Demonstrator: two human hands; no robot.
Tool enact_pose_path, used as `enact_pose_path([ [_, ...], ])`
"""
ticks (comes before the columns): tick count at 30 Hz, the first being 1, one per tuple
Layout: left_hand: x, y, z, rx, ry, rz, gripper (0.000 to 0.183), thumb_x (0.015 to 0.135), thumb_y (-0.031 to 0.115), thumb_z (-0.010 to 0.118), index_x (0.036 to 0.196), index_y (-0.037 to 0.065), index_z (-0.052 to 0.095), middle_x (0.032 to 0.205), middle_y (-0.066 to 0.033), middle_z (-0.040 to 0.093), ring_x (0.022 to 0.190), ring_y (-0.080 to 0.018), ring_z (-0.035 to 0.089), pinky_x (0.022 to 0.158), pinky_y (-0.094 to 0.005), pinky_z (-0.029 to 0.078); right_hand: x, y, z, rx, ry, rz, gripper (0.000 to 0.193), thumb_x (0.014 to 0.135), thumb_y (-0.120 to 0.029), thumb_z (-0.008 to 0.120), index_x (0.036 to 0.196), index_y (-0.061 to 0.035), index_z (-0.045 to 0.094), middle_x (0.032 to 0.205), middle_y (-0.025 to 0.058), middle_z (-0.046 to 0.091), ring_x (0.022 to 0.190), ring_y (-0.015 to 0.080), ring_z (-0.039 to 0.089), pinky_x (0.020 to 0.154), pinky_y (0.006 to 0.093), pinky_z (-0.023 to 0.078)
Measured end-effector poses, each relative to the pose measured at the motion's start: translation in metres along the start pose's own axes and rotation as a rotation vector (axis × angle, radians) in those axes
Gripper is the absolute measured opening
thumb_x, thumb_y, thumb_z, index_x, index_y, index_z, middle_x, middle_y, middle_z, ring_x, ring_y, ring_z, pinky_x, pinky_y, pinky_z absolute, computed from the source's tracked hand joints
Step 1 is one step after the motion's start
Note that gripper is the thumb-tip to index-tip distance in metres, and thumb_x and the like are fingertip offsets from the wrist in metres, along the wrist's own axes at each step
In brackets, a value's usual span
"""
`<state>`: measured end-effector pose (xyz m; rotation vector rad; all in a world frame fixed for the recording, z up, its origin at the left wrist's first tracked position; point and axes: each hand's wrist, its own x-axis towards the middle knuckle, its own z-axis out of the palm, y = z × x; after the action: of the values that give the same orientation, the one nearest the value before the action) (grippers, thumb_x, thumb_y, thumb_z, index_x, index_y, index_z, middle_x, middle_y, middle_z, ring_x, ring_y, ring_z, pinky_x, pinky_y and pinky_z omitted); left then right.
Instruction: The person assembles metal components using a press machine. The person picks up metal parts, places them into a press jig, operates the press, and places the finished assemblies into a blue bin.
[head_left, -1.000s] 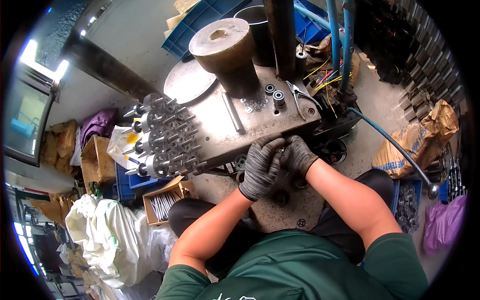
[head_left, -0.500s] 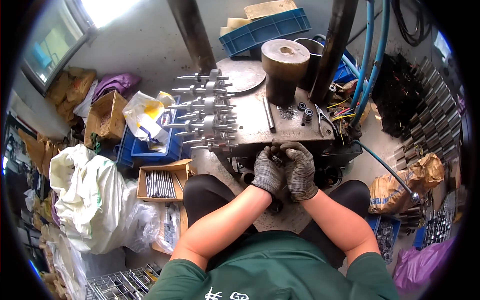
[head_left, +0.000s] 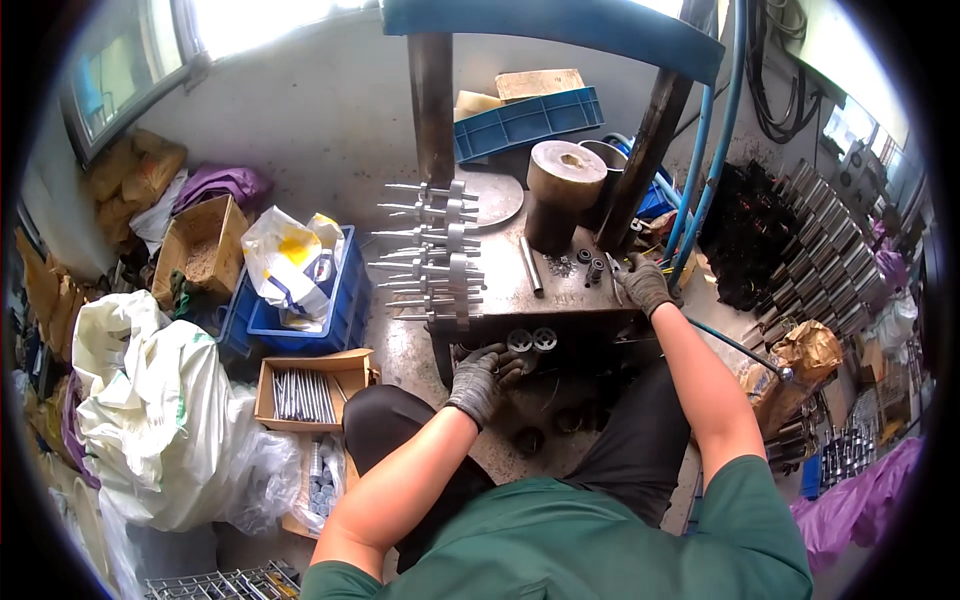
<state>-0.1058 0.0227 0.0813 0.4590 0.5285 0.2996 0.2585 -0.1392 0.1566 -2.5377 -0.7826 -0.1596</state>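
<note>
My left hand (head_left: 476, 382), in a grey knit glove, is low in front of the metal table's front edge. Its fingers are stretched apart beside two round metal parts with holes (head_left: 532, 341); I see nothing in its grasp. At the table's right corner my gloved right hand (head_left: 648, 284) has its fingers closed around a pair of pliers (head_left: 615, 290). Left of the pliers, two small dark bearings (head_left: 595, 268) sit on the tabletop near a scatter of tiny metal bits (head_left: 562, 266). A metal tube (head_left: 531, 268) lies further left.
A thick round steel post (head_left: 566, 175) stands on the table between dark uprights. Shafts with discs (head_left: 455, 250) line its left edge. To the left are a blue crate (head_left: 345, 285), a carton of rods (head_left: 302, 395) and a white sack (head_left: 140, 410). Blue hoses (head_left: 712, 170) hang at right.
My hands were together at the table's front edge and have parted. The right went forward and right to the pliers; the left moved left and lower. The view has tilted up.
</note>
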Motion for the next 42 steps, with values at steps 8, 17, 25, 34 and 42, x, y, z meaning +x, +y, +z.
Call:
enact_pose_path([
  [8, -0.011, 0.01, 0.017, 0.0, 0.022, 0.046, 0.024, 0.108, 0.013, 0.058, 0.129, 0.001, 0.057, 0.102, -0.017, 0.07, 0.088, -0.0303, 0.073, 0.072, -0.0357, 0.065, 0.007, -0.031, 0.002, -0.368, -0.228, 0.048, 0.064, 0.082, -0.055, 0.073, 0.118, -0.002, 0.073, 0.124, 0.0276, 0.07, 0.121, 0.04, 0.067, 0.105, 0.0457, 0.052],
  [17, 0.012, -0.004, 0.03, 0.163, 0.117, 0.015, 0.018, 0.1, 0.019, 0.072, 0.115, 0.01, 0.077, 0.081, 0.0018, 0.066, 0.066, -0.0085, 0.058, 0.054, -0.0218, 0.048, 0.008, -0.031, -0.004, -0.205, -0.174, 0.197, 0.068, 0.073, -0.045, 0.079, 0.122, 0.0012, 0.07, 0.126, 0.0283, 0.07, 0.121, 0.0397, 0.067, 0.104, 0.0454, 0.052],
  [25, -0.002, 0.007, 0.07, 0.067, 0.129, -0.056, 0.016, 0.103, 0.018, 0.07, 0.117, 0.01, 0.068, 0.085, 0.0033, 0.062, 0.065, -0.0063, 0.055, 0.05, -0.0168, 0.044, 0.023, 0.007, -0.06, 1.59, -0.392, 0.382, 0.023, 0.08, -0.028, 0.075, 0.096, -0.0113, 0.074, 0.082, 0.006, 0.074, 0.073, 0.0217, 0.071, 0.069, 0.0349, 0.058],
  [34, 0.052, 0.044, 0.151, 0.341, -0.013, 0.112, 0.015, 0.106, 0.022, 0.066, 0.114, 0.009, 0.065, 0.089, 0.0019, 0.06, 0.072, -0.0067, 0.055, 0.06, -0.0193, 0.048, -0.01, -0.095, -0.112, 2.38, -0.614, 0.225, 0.034, 0.091, -0.025, 0.066, 0.113, 0.0005, 0.068, 0.121, 0.0254, 0.071, 0.123, 0.0413, 0.064, 0.105, 0.0663, 0.051],
  [42, 0.061, 0.033, 0.123, 0.109, -0.085, -0.014, 0.022, 0.105, 0.018, 0.067, 0.123, 0.006, 0.064, 0.098, -0.0011, 0.063, 0.079, -0.0092, 0.06, 0.068, -0.0223, 0.054, -0.051, -0.08, -0.058, 1.9, -0.835, 0.405, 0.036, 0.093, -0.024, 0.065, 0.116, 0.0032, 0.067, 0.111, 0.0173, 0.072, 0.097, 0.0307, 0.073, 0.081, 0.0485, 0.064],
])
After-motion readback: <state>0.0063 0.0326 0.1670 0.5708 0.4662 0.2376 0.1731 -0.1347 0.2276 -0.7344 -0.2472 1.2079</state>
